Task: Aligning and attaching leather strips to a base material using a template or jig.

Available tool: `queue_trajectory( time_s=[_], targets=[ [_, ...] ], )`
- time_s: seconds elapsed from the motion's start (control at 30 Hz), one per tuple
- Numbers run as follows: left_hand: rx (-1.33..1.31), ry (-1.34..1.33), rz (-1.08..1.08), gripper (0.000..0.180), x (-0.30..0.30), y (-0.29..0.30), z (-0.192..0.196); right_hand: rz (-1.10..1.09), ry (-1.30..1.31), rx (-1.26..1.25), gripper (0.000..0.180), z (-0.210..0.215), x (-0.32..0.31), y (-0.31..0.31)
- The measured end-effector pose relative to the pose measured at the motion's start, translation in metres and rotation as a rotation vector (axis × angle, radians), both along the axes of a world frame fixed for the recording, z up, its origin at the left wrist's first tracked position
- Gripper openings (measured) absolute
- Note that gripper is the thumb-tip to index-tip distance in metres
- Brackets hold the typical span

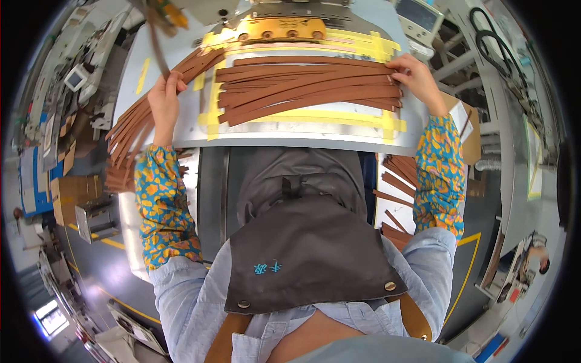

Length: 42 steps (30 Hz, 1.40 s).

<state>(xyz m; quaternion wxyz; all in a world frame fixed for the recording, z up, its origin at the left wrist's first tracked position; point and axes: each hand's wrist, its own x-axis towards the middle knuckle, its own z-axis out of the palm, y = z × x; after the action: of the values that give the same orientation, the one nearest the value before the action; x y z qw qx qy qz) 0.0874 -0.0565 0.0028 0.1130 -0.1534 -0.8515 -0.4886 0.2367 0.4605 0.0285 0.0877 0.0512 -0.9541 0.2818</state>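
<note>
While left hand (163, 97) grips one brown strip (158, 51), right hand (417, 75) fingertips press strip pile (308, 88).

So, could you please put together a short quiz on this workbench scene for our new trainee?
1. True or false: the brown strips on the metal plate lie inside a frame of yellow tape.
2. Which hand presses the right-hand ends of those strips? A) left hand B) right hand
3. Fill in: the left hand grips a single brown ____ that rises toward the top of the picture.

Key: 1 true. 2 B, the right hand. 3 strip.
</note>
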Motion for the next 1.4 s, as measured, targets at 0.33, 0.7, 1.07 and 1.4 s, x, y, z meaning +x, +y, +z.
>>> queue_trajectory(
  time_s=[0.33,0.7,1.07,1.4],
  targets=[
    [-0.554,-0.179,0.516,0.049,-0.022,-0.056,0.033,-0.284,-0.084,-0.456,0.012,0.0,-0.001,0.017],
    [-0.374,0.71,-0.242,0.012,-0.03,0.072,0.004,-0.429,-0.152,-0.768,0.018,-0.01,-0.003,0.064],
    [-0.43,0.636,-0.312,0.017,-0.04,0.071,-0.004,-0.375,-0.189,-0.639,0.02,-0.001,-0.042,0.022],
    [-0.68,0.674,-0.237,0.022,-0.036,0.073,-0.001,-0.313,0.018,-0.117,0.014,-0.023,-0.071,0.007]
  ],
)
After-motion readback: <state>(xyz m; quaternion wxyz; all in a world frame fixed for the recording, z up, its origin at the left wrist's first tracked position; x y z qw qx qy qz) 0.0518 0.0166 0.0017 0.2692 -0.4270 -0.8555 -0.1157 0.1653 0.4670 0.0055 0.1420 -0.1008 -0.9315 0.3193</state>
